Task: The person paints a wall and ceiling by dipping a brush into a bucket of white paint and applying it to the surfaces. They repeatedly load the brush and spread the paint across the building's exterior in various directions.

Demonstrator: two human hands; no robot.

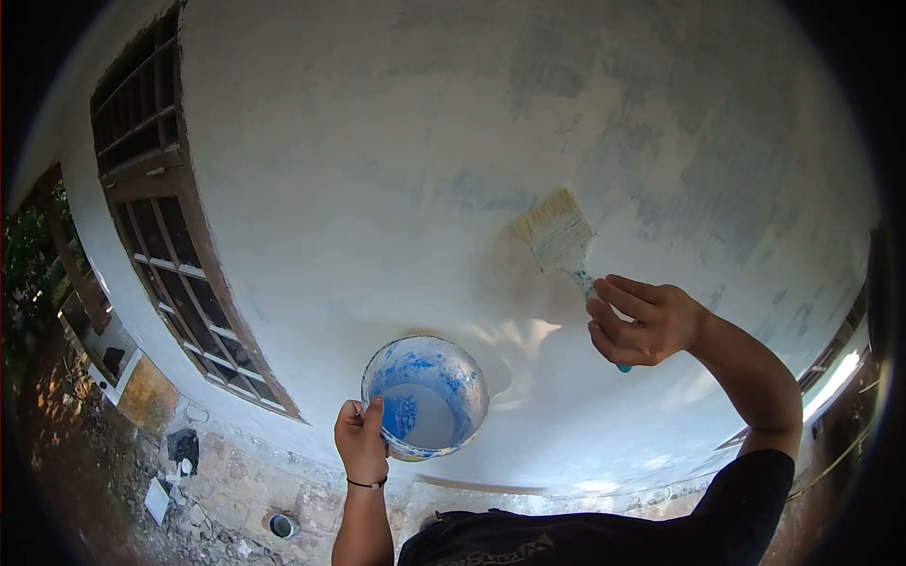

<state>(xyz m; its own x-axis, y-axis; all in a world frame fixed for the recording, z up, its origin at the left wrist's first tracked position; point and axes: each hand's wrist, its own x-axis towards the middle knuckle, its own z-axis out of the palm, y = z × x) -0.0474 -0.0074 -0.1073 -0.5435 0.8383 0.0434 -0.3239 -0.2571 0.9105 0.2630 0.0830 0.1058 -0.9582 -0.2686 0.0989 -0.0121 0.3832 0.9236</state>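
Observation:
My right hand [637, 321] grips the handle of a wide paintbrush [561, 236], its pale bristles pointing up and left, close in front of the wall. White and blue paint smears cover the brush's ferrule and handle. Lower down, my left hand [362, 436] holds a paint bucket [475, 401] by its rim, thumb over the edge and fingers hidden beneath. Blue streaks coat the bucket's inner wall, and whitish paint lies at its bottom. Behind both hands rises the wall [321, 236], whitish with grey patches toward the upper right.
A brown-framed window [193, 274] with several panes is set in the wall at left. On the ground below stand a small can [282, 525], a black bag [184, 445] and a white flat piece [157, 500] among rubble. Another opening edge shows at far right.

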